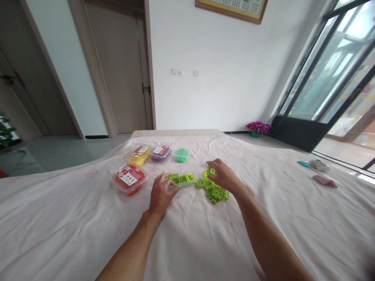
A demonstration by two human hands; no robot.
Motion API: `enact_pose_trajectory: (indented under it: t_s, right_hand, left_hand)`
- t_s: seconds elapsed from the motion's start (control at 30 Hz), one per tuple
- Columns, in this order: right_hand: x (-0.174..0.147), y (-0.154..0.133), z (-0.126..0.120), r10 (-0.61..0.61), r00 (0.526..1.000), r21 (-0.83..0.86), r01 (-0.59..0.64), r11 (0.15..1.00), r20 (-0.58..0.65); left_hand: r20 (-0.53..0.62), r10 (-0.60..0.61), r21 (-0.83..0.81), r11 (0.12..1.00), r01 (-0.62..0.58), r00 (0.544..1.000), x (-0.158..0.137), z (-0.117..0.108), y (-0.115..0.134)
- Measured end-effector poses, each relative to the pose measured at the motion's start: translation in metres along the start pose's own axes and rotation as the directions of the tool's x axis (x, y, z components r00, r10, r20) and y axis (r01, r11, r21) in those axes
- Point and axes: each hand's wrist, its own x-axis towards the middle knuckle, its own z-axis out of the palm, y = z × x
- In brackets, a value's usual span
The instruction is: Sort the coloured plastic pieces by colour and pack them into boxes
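Observation:
My left hand grips the near left edge of a clear plastic box that lies on the cloth with green interlocking pieces inside. In my right hand is a green interlocking piece, pinched between thumb and fingers just right of the box. Below that hand, a loose pile of the same flat, notched green pieces rests on the cloth. Part of the box's right side is hidden behind the pieces and my right hand.
Lidded boxes with red pieces, yellow pieces and purple pieces stand to the left and back. A box of mint-green pieces is behind. Far right lie a blue packet, a white item and a pink item.

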Motion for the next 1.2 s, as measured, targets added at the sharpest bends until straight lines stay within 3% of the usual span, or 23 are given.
enact_pose_trajectory:
  t_s: [0.07,0.2,0.43,0.73,1.07,1.2]
  right_hand:
    - [0.002,-0.004,0.0,-0.027,0.997,0.085,0.034,0.996,-0.078]
    - [0.004,-0.019,0.009,-0.108,0.987,0.228,0.133,0.964,-0.119]
    - [0.004,-0.032,0.024,-0.233,0.971,0.284,0.236,0.929,-0.043]
    - [0.006,-0.012,0.018,-0.073,0.994,0.243,0.091,0.966,-0.08]
    - [0.005,-0.011,0.021,0.058,0.996,0.085,-0.064,0.994,0.072]
    - [0.006,-0.012,0.02,0.035,0.999,0.141,-0.032,0.989,-0.014]
  left_hand:
    - [0.011,0.027,-0.014,1.0,-0.027,1.0,-0.001,-0.001,0.003]
    - [0.016,0.103,-0.044,0.994,-0.102,0.995,-0.004,-0.001,0.006]
    - [0.059,0.166,-0.057,0.985,-0.162,0.984,-0.005,-0.002,0.012]
    - [0.067,0.131,-0.052,0.991,-0.127,0.989,-0.003,-0.004,0.011]
    - [0.154,0.321,0.043,0.943,-0.331,0.935,-0.004,-0.008,0.029]
    - [0.189,0.315,0.038,0.944,-0.327,0.93,-0.004,-0.007,0.032]
